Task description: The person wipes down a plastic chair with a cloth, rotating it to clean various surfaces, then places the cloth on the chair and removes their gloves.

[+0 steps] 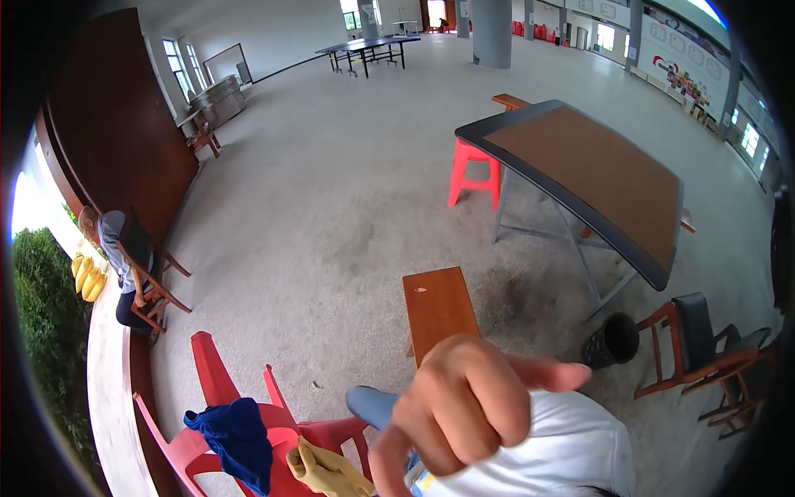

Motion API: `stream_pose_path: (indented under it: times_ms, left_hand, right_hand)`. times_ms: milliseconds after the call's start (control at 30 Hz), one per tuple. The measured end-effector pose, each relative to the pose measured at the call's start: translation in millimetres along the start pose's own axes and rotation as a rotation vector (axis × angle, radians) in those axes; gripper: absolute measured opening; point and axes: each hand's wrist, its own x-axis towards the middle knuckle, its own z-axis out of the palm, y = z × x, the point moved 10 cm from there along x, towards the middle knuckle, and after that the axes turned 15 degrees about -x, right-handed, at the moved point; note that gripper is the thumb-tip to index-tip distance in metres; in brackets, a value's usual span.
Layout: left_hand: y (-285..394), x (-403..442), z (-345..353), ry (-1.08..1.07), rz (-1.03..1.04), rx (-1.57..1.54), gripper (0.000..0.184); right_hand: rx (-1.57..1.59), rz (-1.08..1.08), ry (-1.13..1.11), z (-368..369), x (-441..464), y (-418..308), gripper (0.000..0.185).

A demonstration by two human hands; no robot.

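Close to the camera is what looks like my right hand [464, 406], its knuckles up and most fingers curled, with one digit stretched out to the right. I see nothing held in it; its palm is hidden. Behind it show my white shirt [571, 439] and a bit of my blue-clad leg [368, 404]. My left hand is out of view. To the lower left, a red plastic chair [281, 416] bears a dark blue cloth [232, 439] and a tan glove [327, 470]. A wooden bench [439, 306] stands just beyond my hand.
A folding table [588, 174] stands right of centre, with a red stool [476, 174] at its side. Near it are a black bin [613, 340] and wooden chairs [691, 335]. At left, a person [116, 248] sits by a ledge with bananas [89, 277].
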Motion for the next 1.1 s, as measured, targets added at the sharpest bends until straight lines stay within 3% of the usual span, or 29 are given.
stream_pose_path:
  times_ms: [100,267,433,633,833,1100]
  left_hand:
    - [2.3,-9.8,-6.7,0.035,-0.052,0.039,0.009]
    - [5.4,-16.1,-15.9,0.059,-0.100,0.064,0.014]
    - [7.0,-20.8,-17.9,0.063,-0.134,0.074,0.019]
    - [-13.1,-14.0,-32.3,-0.024,-0.143,0.009,0.027]
    - [4.8,-24.4,-26.9,0.112,-0.163,0.086,0.029]
    - [5.9,-27.0,-26.0,0.039,-0.164,0.057,0.028]
  right_hand:
    - [0.092,-0.211,-0.079,6.9,0.5,13.7,0.067]
    - [0.151,-0.145,-0.004,3.8,-1.0,20.4,0.065]
    - [0.122,-0.214,0.090,2.4,-0.1,28.0,0.066]
    - [0.147,-0.105,0.085,5.3,0.5,42.4,0.065]
    - [0.118,-0.122,0.084,3.5,3.0,52.4,0.065]
    - [0.086,-0.116,0.102,6.5,7.9,60.7,0.065]
